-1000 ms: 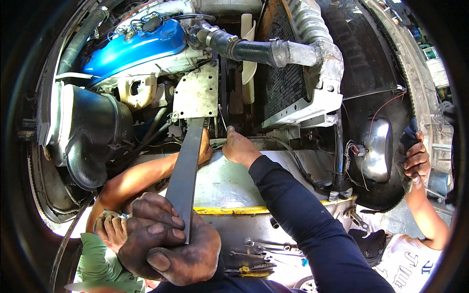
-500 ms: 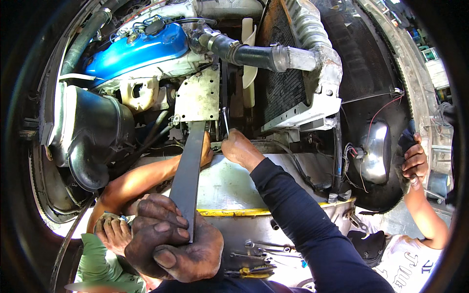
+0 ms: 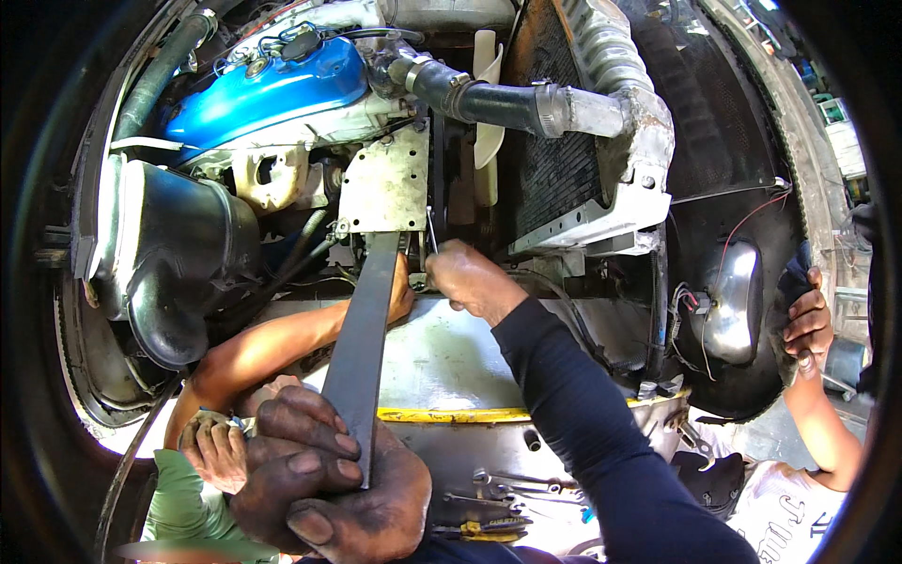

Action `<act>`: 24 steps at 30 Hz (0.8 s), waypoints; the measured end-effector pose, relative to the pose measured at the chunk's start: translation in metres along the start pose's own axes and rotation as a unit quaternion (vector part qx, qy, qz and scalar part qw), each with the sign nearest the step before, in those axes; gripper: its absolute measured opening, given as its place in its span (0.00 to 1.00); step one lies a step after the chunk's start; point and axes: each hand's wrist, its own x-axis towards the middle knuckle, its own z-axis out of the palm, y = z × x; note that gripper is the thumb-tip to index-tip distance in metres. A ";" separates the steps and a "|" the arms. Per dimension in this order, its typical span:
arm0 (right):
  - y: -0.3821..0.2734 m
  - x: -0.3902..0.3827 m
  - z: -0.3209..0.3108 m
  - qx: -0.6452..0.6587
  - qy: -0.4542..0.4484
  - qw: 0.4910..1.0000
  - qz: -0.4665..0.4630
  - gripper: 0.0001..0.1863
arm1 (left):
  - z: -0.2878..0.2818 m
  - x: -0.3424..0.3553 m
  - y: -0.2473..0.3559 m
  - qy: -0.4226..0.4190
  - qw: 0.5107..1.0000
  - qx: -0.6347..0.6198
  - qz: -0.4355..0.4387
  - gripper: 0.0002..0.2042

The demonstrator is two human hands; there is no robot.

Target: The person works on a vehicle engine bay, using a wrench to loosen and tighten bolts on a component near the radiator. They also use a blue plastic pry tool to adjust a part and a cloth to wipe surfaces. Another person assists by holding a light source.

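My left hand (image 3: 329,479), blackened with grease, is wrapped round the near end of a long flat metal bar (image 3: 365,329). The bar's far end meets the lower edge of a pale drilled plate (image 3: 385,183) on the side of the engine. My right hand (image 3: 474,279), in a dark sleeve, grips a thin wrench (image 3: 432,228) just right of the plate's lower corner. The wrench's handle is mostly hidden in my fingers. Another person's forearm (image 3: 282,338) reaches in from the left, with its hand (image 3: 401,289) partly behind the bar.
A blue engine cover (image 3: 268,99) lies at upper left, a black air housing (image 3: 188,244) below it. A radiator (image 3: 554,141), hose and fan stand right. Wrenches and yellow-handled pliers (image 3: 484,528) lie near my right forearm. Another person's hand (image 3: 806,324) grips the right edge.
My right hand has turned and shifted slightly, and less of the wrench shows above it. The left hand keeps its hold on the bar. The view has moved a little.
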 end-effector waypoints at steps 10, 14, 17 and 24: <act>0.015 -0.004 0.007 -0.252 0.082 0.964 0.022 0.25 | -0.008 0.005 -0.005 -0.047 0.998 -0.012 0.037 0.13; 0.028 0.001 0.010 -0.294 0.048 0.954 0.024 0.30 | -0.005 0.002 -0.003 -0.033 0.999 -0.018 0.026 0.13; 0.028 0.002 0.013 -0.258 0.074 0.963 0.010 0.25 | -0.003 0.000 -0.004 -0.025 0.999 -0.019 0.020 0.13; 0.009 0.007 0.003 0.119 0.022 0.988 0.101 0.11 | 0.001 -0.004 -0.005 -0.008 0.999 -0.032 0.025 0.14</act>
